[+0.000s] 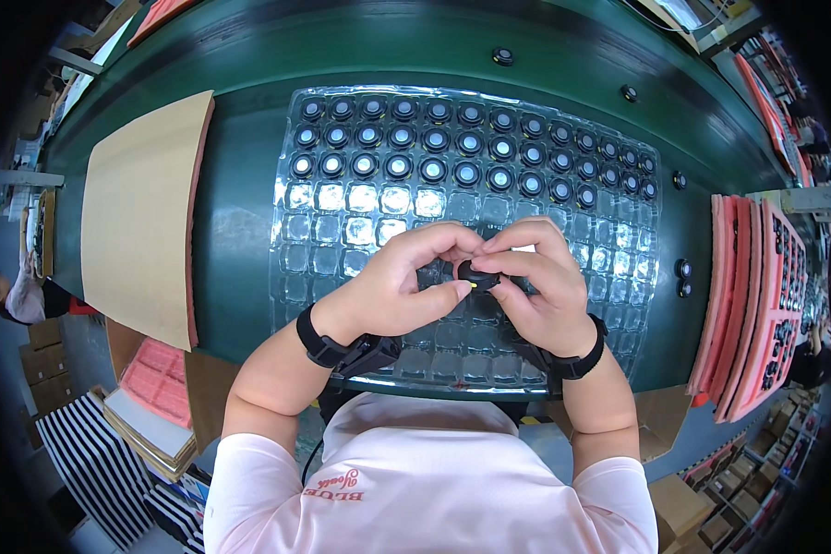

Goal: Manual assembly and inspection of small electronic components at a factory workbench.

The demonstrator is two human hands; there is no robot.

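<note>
A small round black part (478, 275) with a yellow mark on its edge is held between both hands, above a clear plastic tray (280, 208). My left hand (402, 286) pinches it from the left with thumb and forefinger. From the other side, my right hand (547, 288) has its thumb and fingertips on the same part. The fingers partly cover it, so its front face is hidden. Similar round black parts (435, 140) with pale grey centres fill the tray's far rows. Nearer pockets, around and beneath my hands, hold nothing. A black strap circles each wrist.
The tray lies on a green work surface (235, 235). Beyond it are loose black parts (501, 56); more (683, 269) lie to its right. A cardboard sheet (143, 222) is at left, stacked pink foam (722, 305) at right. Another person (30, 288) is far left.
</note>
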